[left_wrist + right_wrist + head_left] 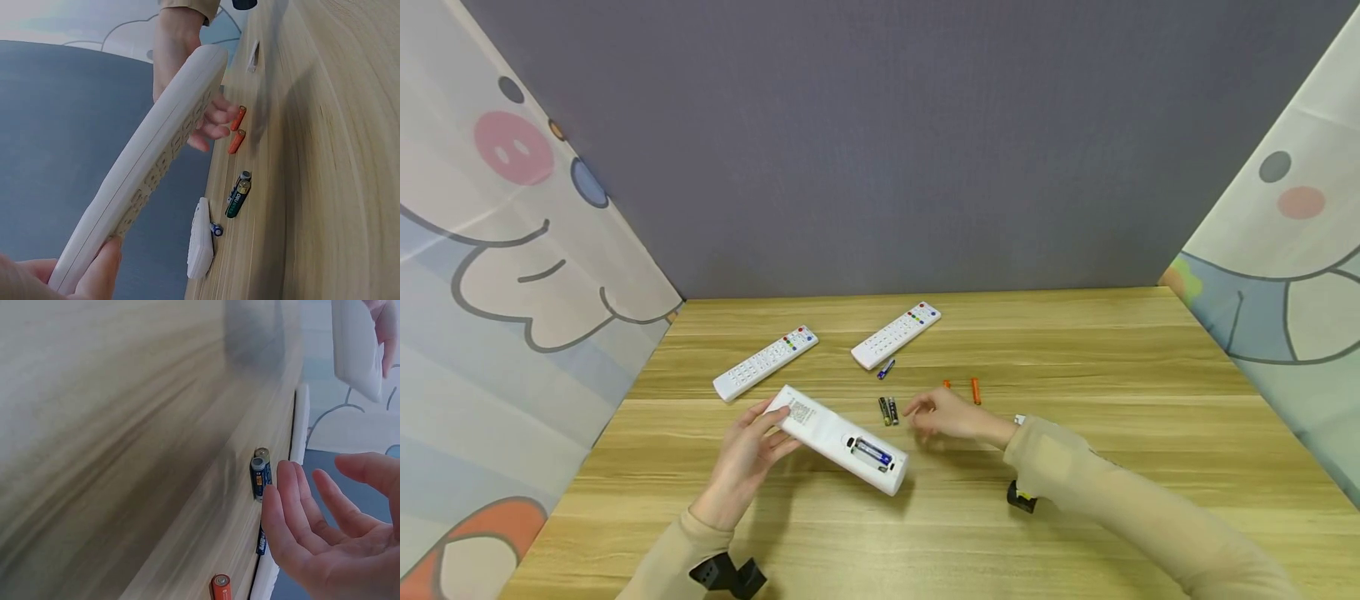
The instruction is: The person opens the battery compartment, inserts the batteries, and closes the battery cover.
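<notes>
My left hand grips one end of a white remote control, tilted above the table with its back facing up. Its battery compartment is uncovered, and a blue battery lies inside beside a slot. In the left wrist view, my left thumb is on the keypad side. My right hand holds nothing; its fingers are loosely bent, just right of two dark batteries lying side by side. In the right wrist view, the fingertips overlap that pair.
Two more white remotes, one at left and one at centre, lie keypad up. A blue battery is beside the centre one. Two orange batteries lie beyond my right hand. A small white piece rests on the wooden table.
</notes>
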Demonstrator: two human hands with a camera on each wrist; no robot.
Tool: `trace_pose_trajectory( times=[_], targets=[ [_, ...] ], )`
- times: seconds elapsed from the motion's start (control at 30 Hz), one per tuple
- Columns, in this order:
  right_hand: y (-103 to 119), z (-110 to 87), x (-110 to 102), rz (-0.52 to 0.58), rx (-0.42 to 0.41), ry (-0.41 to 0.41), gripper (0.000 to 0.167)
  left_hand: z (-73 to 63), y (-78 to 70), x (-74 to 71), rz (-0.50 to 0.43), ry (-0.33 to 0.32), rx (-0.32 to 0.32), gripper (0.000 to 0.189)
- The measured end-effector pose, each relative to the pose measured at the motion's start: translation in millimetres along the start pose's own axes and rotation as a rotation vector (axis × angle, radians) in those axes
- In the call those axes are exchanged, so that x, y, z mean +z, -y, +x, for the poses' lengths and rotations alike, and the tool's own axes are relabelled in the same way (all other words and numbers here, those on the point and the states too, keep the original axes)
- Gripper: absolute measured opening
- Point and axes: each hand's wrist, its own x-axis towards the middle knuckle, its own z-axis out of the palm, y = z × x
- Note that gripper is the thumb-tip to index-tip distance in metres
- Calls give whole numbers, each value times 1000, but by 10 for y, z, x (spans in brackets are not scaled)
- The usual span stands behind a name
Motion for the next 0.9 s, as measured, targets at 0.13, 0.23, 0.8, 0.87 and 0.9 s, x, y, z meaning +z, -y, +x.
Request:
trace_pose_trajectory(
  times=[0.13,0.23,0.8,0.87,0.9],
  targets=[
    [10,76,5,14,33,-3,31,0,-4,-4,1,-5,1,52],
    [25,135,20,21,83,-26,30,-5,-6,-3,0,-12,1,52],
    [-64,421,115,5,210,-161,27,-27,-22,-27,-4,-31,-6,48],
    [-71,447,137,-6,216,-183,26,-28,-23,-32,-7,-31,-8,49],
    [-72,459,147,-9,218,-190,26,-30,-23,-34,-7,-30,-9,49]
  ],
)
